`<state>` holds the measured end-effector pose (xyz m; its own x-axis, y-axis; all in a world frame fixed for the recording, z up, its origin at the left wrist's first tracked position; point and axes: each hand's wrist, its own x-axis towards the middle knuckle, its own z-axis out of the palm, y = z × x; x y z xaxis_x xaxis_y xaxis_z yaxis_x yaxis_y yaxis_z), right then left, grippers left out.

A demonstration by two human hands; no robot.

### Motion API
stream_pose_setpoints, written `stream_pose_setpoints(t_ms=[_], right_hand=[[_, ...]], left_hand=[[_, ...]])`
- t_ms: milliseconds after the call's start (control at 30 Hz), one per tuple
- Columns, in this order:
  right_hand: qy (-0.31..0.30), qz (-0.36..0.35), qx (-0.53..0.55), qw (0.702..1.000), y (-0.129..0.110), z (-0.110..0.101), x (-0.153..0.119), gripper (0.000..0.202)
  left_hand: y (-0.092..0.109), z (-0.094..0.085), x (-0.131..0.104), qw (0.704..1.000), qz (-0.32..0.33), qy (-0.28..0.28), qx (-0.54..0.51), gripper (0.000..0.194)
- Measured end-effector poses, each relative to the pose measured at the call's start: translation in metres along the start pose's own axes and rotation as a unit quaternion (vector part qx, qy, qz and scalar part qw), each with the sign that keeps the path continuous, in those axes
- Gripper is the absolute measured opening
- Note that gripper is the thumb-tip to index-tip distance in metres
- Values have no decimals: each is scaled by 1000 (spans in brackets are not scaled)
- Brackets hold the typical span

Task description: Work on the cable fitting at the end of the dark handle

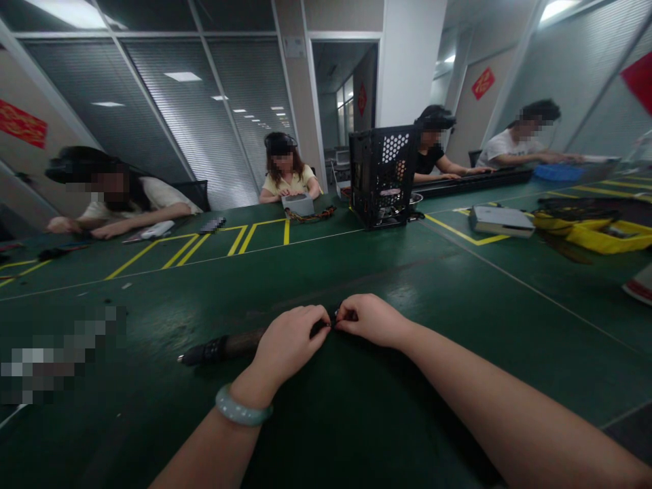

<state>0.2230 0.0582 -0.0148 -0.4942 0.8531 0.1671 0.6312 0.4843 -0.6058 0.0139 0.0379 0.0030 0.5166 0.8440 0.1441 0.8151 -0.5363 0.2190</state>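
My left hand point(294, 339), with a pale green bangle point(243, 406) at the wrist, is closed in a pinch above the green table point(356, 407). Close beside it, my right hand point(371, 319) pinches too, the fingertips of both nearly meeting. Something small and dark lies between the fingertips, too small to make out. A dark cylindrical tool point(219, 349) with a metal tip lies on the table, its right end hidden behind my left hand.
A black computer case point(383, 176) stands beyond my hands. Farther right are a silver box point(502, 221) and a yellow tray point(611, 236) near cables. A power supply unit point(298, 205) and several people are across the table.
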Motion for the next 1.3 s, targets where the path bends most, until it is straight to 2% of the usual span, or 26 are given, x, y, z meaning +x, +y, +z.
stream_pose_setpoints(t_ms=[267,500,633,867,1300], right_hand=[[-3,2,-1,1000,0,-1,1,10],[0,-4,-9,1000,-1,-1,0,9],[1,0,-10,1000,-1,-1,0,9],[-5,-1,-7,1000,-1,-1,0,11],[-14,16,-3,1000,-3,-2,0,11]], left_hand=[[-1,3,1,1000,-24,10,7,16],[1,2,-1,1000,0,16,4,15],[-1,3,0,1000,-10,23,4,18],[-2,3,0,1000,-12,12,3,11],[2,1,0,999,-47,-7,18,19]])
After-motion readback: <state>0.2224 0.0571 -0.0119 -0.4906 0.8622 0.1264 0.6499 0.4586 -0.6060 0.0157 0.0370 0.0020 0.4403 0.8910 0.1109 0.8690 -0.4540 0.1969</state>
